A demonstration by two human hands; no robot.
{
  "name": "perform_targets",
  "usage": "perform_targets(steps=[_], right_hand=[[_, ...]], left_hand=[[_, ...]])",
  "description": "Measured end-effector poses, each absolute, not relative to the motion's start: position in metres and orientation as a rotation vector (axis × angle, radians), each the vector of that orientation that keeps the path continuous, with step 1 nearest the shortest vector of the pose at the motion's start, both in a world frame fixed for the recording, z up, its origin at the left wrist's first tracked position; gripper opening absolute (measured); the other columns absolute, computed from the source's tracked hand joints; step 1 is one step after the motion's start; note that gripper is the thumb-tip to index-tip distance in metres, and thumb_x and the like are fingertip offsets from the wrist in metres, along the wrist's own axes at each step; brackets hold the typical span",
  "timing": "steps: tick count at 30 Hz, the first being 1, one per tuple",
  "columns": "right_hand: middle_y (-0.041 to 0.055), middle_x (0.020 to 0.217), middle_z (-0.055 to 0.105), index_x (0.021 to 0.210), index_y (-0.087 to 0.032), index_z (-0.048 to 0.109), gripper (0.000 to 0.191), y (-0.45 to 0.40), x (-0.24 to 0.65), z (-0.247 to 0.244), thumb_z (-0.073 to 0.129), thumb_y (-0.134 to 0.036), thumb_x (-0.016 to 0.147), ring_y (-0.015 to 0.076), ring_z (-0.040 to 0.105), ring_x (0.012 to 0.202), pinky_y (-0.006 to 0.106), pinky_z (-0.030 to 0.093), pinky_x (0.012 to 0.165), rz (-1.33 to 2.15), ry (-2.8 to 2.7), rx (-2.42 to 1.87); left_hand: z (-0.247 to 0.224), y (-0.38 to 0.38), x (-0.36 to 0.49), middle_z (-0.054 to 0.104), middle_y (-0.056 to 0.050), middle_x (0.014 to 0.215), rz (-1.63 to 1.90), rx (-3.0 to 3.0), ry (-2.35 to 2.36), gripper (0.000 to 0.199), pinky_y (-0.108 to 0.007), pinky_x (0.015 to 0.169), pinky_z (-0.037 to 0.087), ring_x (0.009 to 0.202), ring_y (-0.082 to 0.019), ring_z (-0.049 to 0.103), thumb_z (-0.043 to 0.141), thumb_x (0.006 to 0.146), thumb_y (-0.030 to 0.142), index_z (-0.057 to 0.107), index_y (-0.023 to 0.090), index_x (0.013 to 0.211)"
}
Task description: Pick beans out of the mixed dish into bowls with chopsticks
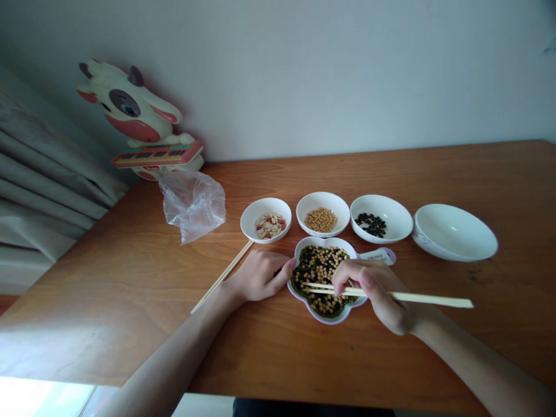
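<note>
Two hands work at a lobed white dish of mixed beans, mid-frame. The right hand is closed, pinching wooden chopsticks with their tips over the beans; the left hand, loosely curled and empty, touches the dish's rim. Three small white bowls stand just above.

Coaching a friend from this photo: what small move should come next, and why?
Probably closing the chopsticks on one yellow bean in the flower-shaped dish: the right hand holds their tips over its mix of yellow and dark bits, and the left hand rests beside it.
</note>
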State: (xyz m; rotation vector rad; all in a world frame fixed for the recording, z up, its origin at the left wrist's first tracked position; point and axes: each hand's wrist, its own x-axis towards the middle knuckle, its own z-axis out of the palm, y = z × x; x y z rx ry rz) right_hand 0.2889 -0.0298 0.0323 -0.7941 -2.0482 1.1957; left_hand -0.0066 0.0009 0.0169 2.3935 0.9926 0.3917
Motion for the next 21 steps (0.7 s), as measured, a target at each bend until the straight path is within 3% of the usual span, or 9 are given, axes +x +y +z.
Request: perform_targets(steps=[21], right_hand=[[0.0053,0.083,0.073,0.086,-0.020,0.073,0.070,-0.0303,0.2889,0.0245,0.022,-0.060,0.113,0.0179,0.066,0.076,0.032,0.047,0.072,1.174,-1.939,-0.720]], left_hand=[[0.0201,0.0003,-0.0051,0.063,-0.002,0.073,0.388,2.423,0.992,0.046,-0.028,0.066,0.036,0.062,-0.013,0.048,0.030,0.114,0.034,0.049,0.018,0.075]])
